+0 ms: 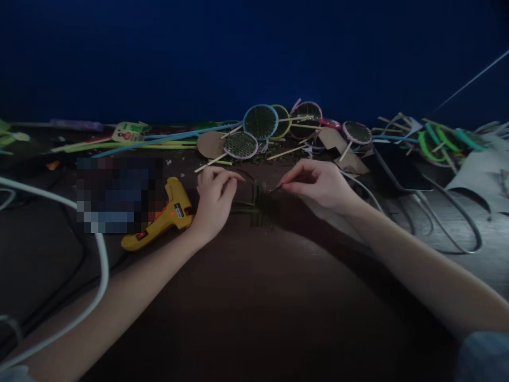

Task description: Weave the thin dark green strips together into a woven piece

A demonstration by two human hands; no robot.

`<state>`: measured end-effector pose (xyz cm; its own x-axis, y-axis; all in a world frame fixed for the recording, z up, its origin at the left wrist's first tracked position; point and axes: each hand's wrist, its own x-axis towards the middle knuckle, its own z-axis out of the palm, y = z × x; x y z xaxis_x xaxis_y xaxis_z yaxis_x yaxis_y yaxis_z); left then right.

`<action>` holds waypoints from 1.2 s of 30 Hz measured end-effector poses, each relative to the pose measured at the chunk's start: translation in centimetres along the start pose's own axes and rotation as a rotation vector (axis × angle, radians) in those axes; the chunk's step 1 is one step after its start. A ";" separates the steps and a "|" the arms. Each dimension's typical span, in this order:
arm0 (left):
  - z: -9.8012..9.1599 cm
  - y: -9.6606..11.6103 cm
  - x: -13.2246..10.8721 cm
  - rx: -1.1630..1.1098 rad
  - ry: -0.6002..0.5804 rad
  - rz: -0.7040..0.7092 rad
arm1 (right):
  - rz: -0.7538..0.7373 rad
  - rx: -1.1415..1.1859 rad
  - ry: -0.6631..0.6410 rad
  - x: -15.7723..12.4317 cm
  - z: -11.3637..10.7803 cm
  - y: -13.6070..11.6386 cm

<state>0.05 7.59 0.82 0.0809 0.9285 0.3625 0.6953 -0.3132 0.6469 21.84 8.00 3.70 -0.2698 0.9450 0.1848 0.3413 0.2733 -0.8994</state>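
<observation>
My right hand (pixel 318 183) is closed in a pinch, thumb against forefinger. From its fingertips sticks out a thin dark strip (pixel 274 189), too fine to make out well. My left hand (pixel 217 201) rests on the dark table (pixel 254 297), its forefinger stretched toward the middle and its other fingers loosely bent; I see nothing held in it. In the gap between both hands, low on the tabletop, lie thin dark green strips (pixel 255 199), blurred and partly lost in shadow. A yellow glue gun (pixel 175 212) lies just left of my left hand, a small red light on its body.
Several small round rackets (pixel 260 122) with coloured rims and loose sticks (pixel 286 153) line the back. At right are a black phone-like device (pixel 401 167) and cables (pixel 473 233). A white cable (pixel 104 265) crosses the left side, near a pixelated patch (pixel 119 193).
</observation>
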 end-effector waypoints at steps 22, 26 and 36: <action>0.2 0.4 -0.2 0.111 -0.225 0.150 | -0.176 -0.176 0.104 -0.6 1.7 0.5; 0.3 0.4 -0.4 0.180 -0.202 0.204 | -0.229 -0.364 0.036 -0.4 2.1 0.9; 0.3 0.6 -0.3 0.195 -0.193 0.168 | -0.195 -0.428 -0.042 -0.1 2.5 1.4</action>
<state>0.62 7.16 0.86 0.3274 0.8934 0.3076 0.7829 -0.4388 0.4411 20.10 7.83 1.42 -0.3992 0.8628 0.3101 0.6185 0.5031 -0.6036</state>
